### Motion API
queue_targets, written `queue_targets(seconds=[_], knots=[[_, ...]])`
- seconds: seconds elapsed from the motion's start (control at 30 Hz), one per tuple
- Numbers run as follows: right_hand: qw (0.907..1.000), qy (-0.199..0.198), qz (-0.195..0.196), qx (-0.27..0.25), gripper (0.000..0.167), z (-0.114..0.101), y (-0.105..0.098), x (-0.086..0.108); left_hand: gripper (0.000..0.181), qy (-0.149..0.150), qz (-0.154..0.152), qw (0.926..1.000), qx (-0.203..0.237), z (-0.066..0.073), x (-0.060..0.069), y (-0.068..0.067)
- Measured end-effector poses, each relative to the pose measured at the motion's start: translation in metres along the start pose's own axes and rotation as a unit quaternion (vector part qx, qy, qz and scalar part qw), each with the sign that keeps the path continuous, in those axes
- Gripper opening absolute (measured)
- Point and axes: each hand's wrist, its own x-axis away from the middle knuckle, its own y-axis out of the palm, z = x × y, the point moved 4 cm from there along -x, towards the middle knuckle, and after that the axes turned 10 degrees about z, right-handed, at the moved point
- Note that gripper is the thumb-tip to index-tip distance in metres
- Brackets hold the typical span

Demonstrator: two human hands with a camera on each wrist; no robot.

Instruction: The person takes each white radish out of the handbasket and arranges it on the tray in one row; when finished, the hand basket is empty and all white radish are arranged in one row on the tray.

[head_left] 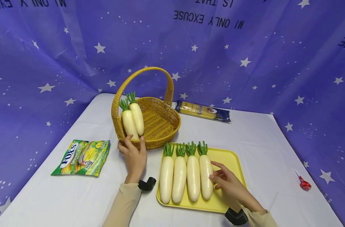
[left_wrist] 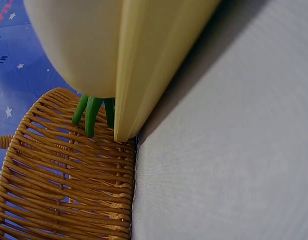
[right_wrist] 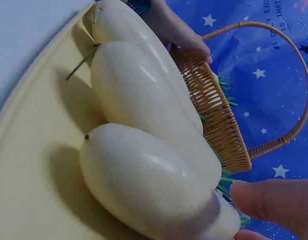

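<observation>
My left hand (head_left: 135,159) holds the near rim of a wicker basket (head_left: 176,121), thumb and index fingertips over the edge. Between those fingertips lies the lower end of a white radish (head_left: 129,121); a second radish (head_left: 136,118) leans beside it, green tops upward. Several white radishes (head_left: 193,178) lie side by side on a yellow tray (head_left: 226,157). At the rightmost radish (head_left: 206,176), my right hand (head_left: 229,183) has its thumb and index finger against the side, without closing round it. The right wrist view shows its thumb (right_wrist: 268,200) near that radish's top end.
A green candy bag (head_left: 84,157) lies left of the basket. Behind the tray, a pack of dry pasta (head_left: 203,111) rests near the table's back edge. A red-wrapped lollipop (head_left: 304,183) is at the far right. A purple starry cloth (head_left: 212,53) hangs behind the white table.
</observation>
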Motion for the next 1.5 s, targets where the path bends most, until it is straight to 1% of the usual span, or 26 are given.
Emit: queue_targets(seconds=[0.2,0.33,0.47,0.6,0.7,0.77,0.97,1.1,1.17,1.27,1.37,1.5], knots=[[0.9996,0.007,0.025,-0.009,0.053,-0.005,0.000,-0.002,0.050,-0.005,0.000,1.0000,0.001,0.001,-0.002,0.000],[0.9996,-0.007,0.025,-0.004,0.048,-0.015,-0.001,-0.004,0.049,-0.003,0.003,1.0000,0.003,0.002,-0.003,-0.001],[0.9992,-0.038,0.007,0.009,0.047,-0.026,0.003,-0.007,0.049,-0.004,0.004,1.0000,0.004,0.000,-0.003,-0.002],[0.9968,-0.080,0.000,0.009,0.045,-0.037,0.010,-0.015,0.049,-0.006,0.005,1.0000,0.003,-0.001,-0.003,-0.003],[0.9946,-0.103,-0.008,-0.012,0.045,-0.047,0.017,-0.023,0.049,-0.004,0.007,1.0000,0.003,-0.001,-0.003,-0.004],[0.9932,-0.112,-0.017,-0.026,0.046,-0.053,0.023,-0.028,0.049,-0.001,0.010,0.9999,0.003,-0.001,-0.003,-0.004],[0.9896,-0.117,-0.041,-0.072,0.044,-0.069,0.045,-0.040,0.048,0.004,0.013,0.9999,0.000,0.000,-0.002,-0.002],[0.9853,-0.111,-0.043,-0.123,0.041,-0.082,0.060,-0.051,0.048,0.003,0.011,0.9999,0.001,0.001,-0.002,-0.002],[0.9817,-0.103,-0.038,-0.156,0.039,-0.090,0.067,-0.060,0.048,0.002,0.011,0.9999,0.001,0.002,-0.002,-0.002],[0.9723,-0.089,-0.033,-0.214,0.038,-0.104,0.076,-0.075,0.049,0.002,0.008,1.0000,-0.001,0.003,-0.001,-0.002],[0.9587,-0.079,-0.033,-0.271,0.038,-0.121,0.086,-0.091,0.049,0.004,0.006,1.0000,-0.004,0.002,-0.001,-0.001],[0.9382,-0.050,-0.027,-0.341,0.036,-0.141,0.100,-0.113,0.048,0.007,0.011,0.9999,-0.007,0.002,0.001,0.000]])
